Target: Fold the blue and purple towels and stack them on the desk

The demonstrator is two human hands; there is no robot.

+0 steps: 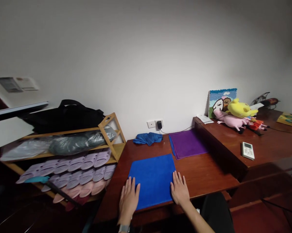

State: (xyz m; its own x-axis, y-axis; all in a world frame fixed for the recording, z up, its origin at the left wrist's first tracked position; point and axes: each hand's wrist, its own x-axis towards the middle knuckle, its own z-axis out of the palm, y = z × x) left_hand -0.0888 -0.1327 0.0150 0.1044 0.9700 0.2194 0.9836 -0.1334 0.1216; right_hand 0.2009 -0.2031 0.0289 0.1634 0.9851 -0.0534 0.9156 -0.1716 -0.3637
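A blue cloth (153, 178) lies spread flat near the front edge of the wooden desk (196, 178). On its left edge rests my left hand (130, 197), fingers stretched out and a watch on the wrist. My right hand (180, 189) lies flat at the opposite edge, its fingertips touching the cloth's side. Neither hand grips anything. Behind, a purple cloth (189, 142) lies flat with a bit of blue cloth showing under its left side. A crumpled blue cloth (148, 138) sits against the wall.
Left of the desk stands a wooden rack (118, 150) with several slippers (87, 160) and a black bag (70, 118). To the right, a raised surface holds a white remote (248, 150), plush toys (241, 108) and a picture (222, 102). A charger (159, 125) is plugged into the wall.
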